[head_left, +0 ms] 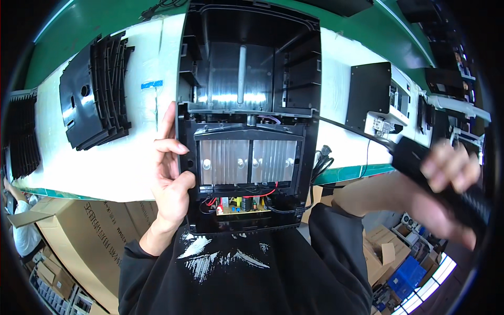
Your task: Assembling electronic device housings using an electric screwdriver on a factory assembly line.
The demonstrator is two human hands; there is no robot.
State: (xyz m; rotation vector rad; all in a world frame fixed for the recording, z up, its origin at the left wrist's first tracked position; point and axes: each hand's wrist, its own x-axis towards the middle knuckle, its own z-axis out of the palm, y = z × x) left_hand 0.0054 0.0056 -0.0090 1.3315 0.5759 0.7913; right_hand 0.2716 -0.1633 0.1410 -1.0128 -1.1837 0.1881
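Note:
A black plastic housing (311,157) lies open in front of me, its hollow shell part on the far side. Ribbed metal heat sinks (226,163) fill the middle of its near part. Closer to me, a circuit board (244,209) with red wires shows in a gap. My left hand (172,170) holds the housing's left edge, thumb and fingers against the rim. Off to the right, my right hand (449,168) is closed around a black electric screwdriver (412,157), blurred by motion. Its long thin shaft points left toward the housing; the tip is hard to make out.
Stacked black plastic panels (81,97) lie on the white tabletop at left, with more black parts (23,136) beyond. A black-and-white unit (370,94) stands at right. A coiled black cable (323,160) lies beside the housing. Cardboard boxes (79,247) stand below the table edge.

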